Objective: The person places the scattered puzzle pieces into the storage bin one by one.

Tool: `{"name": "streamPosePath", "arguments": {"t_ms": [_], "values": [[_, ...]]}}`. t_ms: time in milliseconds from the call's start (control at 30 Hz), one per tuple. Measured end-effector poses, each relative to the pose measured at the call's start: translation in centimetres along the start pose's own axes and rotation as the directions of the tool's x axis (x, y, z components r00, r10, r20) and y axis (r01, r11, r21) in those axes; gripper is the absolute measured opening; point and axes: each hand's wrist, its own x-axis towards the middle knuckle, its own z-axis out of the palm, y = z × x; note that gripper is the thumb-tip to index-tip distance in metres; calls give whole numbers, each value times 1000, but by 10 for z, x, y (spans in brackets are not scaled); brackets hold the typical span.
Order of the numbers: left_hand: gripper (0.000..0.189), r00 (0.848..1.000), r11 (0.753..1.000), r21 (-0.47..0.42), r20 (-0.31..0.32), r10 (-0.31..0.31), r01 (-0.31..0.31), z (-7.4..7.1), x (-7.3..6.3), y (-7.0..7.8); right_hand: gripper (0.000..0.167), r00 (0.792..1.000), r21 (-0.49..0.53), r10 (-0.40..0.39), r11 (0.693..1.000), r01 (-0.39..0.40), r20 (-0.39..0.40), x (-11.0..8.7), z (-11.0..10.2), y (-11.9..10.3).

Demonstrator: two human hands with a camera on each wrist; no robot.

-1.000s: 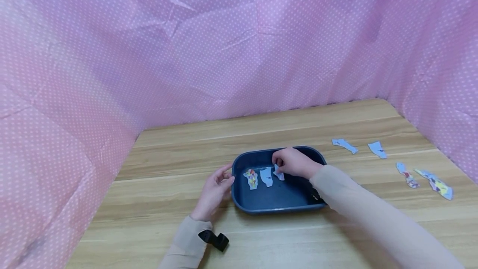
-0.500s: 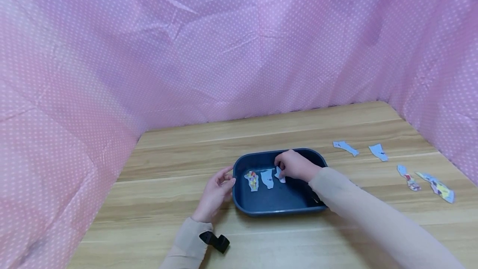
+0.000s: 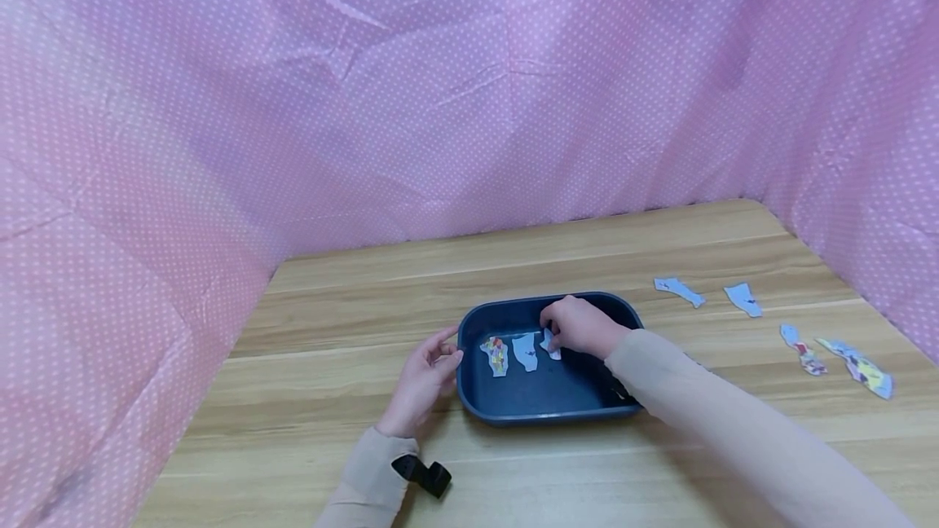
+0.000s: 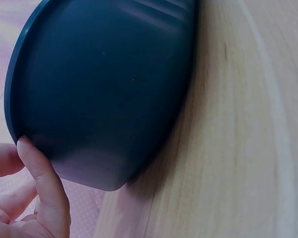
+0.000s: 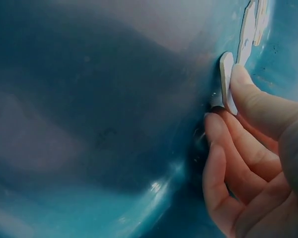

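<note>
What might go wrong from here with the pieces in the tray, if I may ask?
The fingers of the right hand hold a small piece close beside the middle piece, so they could nudge that one askew. The left hand touches the tray; a pull there might shift all three pieces. The right sleeve crosses over its right end, so it could catch there.

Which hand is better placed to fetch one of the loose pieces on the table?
Probably the right hand, once it lets go of its piece: it is nearer the four loose pieces. The left hand grips the dark tray at its opposite end.
</note>
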Motion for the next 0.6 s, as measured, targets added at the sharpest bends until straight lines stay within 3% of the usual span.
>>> {"name": "streamPosePath", "arguments": {"t_ms": [267, 600], "values": [[43, 1000, 1000, 18, 5, -7, 7, -1, -1, 2, 26, 1000, -72, -22, 997, 21, -14, 0, -1, -1], [43, 1000, 1000, 20, 9, 2, -3, -1, -1, 2, 25, 1000, -22, -2, 1000, 2, 6, 1, 1, 1]]}}
